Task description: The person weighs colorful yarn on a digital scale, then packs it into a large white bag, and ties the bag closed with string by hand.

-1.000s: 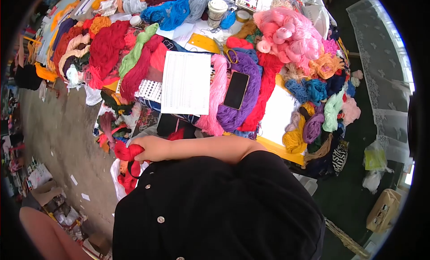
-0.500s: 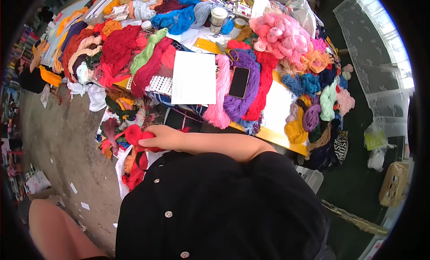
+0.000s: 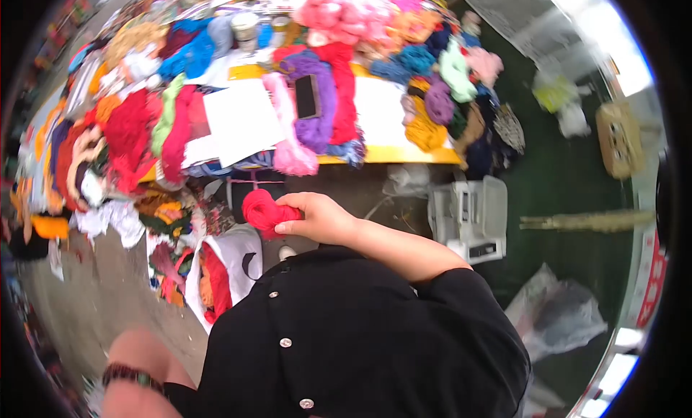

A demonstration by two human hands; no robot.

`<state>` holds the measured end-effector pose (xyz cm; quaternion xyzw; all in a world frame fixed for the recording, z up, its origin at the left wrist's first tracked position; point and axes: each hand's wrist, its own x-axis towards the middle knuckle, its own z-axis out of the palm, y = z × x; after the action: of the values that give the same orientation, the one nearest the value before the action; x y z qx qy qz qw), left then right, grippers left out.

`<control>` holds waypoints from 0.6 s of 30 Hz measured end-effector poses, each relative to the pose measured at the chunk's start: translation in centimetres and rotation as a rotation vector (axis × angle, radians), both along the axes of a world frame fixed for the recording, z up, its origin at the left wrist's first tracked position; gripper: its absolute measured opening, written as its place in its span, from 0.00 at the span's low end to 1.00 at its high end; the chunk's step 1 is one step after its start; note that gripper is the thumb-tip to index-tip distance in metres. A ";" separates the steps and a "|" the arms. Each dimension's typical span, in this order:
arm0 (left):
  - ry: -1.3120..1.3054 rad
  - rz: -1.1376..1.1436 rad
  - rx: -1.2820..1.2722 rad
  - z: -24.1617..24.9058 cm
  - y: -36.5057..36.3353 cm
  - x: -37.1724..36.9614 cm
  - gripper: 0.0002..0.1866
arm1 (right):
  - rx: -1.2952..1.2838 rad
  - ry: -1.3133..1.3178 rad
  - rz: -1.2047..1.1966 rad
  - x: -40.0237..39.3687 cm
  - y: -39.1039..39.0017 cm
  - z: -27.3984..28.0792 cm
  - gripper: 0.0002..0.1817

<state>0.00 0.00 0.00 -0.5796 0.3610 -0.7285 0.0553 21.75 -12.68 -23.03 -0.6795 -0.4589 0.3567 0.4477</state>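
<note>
My right hand [image 3: 306, 215] is closed around a bundled skein of red yarn [image 3: 265, 210], held in front of my body below the table edge. The fingers wrap its right side, thumb underneath. To the left and lower stands an open white bag [image 3: 241, 252] with red and orange yarn [image 3: 215, 281] inside. My left arm [image 3: 148, 346], wearing a dark beaded bracelet [image 3: 133, 375], bends at the lower left; its fingers do not show.
Beyond the hand, a table carries heaped coloured yarn, a white paper sheet [image 3: 244, 122] and a phone [image 3: 307, 96] on purple yarn [image 3: 317, 130]. Clear plastic drawers [image 3: 468, 220] stand on the floor to the right. A plastic bag [image 3: 559, 313] lies farther right.
My right hand has lifted the red skein away from the white bag and carried it rightward. The view has swung right, and the bracelet on my left arm now shows.
</note>
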 end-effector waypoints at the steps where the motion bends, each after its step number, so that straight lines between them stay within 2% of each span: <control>1: -0.002 -0.059 -0.011 -1.8 -0.1 0.8 0.24 | -0.011 -0.002 -0.059 0.3 -1.8 0.8 0.21; 4: 0.341 0.260 -0.659 -11.7 2.5 1.5 0.19 | 0.085 0.003 -0.296 1.6 -7.7 1.6 0.23; 5: 0.608 0.355 -0.916 -16.0 3.2 0.0 0.19 | 0.140 0.025 -0.384 2.1 -9.8 1.1 0.23; 6: 0.750 0.443 -1.049 -18.8 2.2 0.9 0.21 | 0.199 0.045 -0.462 2.5 -11.8 0.7 0.23; 7: 0.890 0.546 -1.176 -21.4 1.1 1.8 0.24 | 0.225 0.281 -0.557 2.9 -14.1 1.2 0.23; 8: 1.046 0.495 -1.375 -24.4 0.3 1.8 0.26 | 0.288 0.086 -0.628 3.9 -16.4 1.3 0.24; 10: 1.260 0.546 -1.483 -30.1 -0.9 1.3 0.24 | 0.310 0.053 -0.786 5.9 -21.6 2.7 0.25; 11: 1.353 0.570 -1.319 -32.3 -0.8 1.1 0.24 | 0.313 0.045 -0.848 7.1 -24.4 3.6 0.25; 12: 1.401 0.503 -1.488 -34.9 -1.1 1.0 0.24 | 0.216 -0.024 -0.903 8.1 -26.8 6.3 0.25; 13: 1.444 0.433 -1.657 -37.8 -1.1 0.8 0.24 | 0.411 0.160 -0.925 9.4 -29.4 6.2 0.25; 14: 1.486 0.465 -1.767 -40.8 -0.5 0.5 0.24 | 0.453 0.122 -0.972 10.4 -31.7 7.6 0.25; 15: 1.588 0.497 -1.757 -40.9 -1.5 1.6 0.23 | 0.575 0.075 -1.034 11.3 -33.7 8.5 0.24; 17: 1.767 0.580 -1.829 -38.9 -5.1 5.5 0.19 | 0.594 -0.026 -1.141 13.4 -37.9 10.5 0.22; 18: 1.767 0.567 -1.875 -40.5 -5.3 6.0 0.19 | 0.639 -0.080 -1.160 14.5 -39.8 11.1 0.21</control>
<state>6.02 -5.32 -40.52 -0.7301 -0.4962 -0.0424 -0.4678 36.28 -52.47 -11.89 -0.6629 -0.1179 -0.1213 0.7293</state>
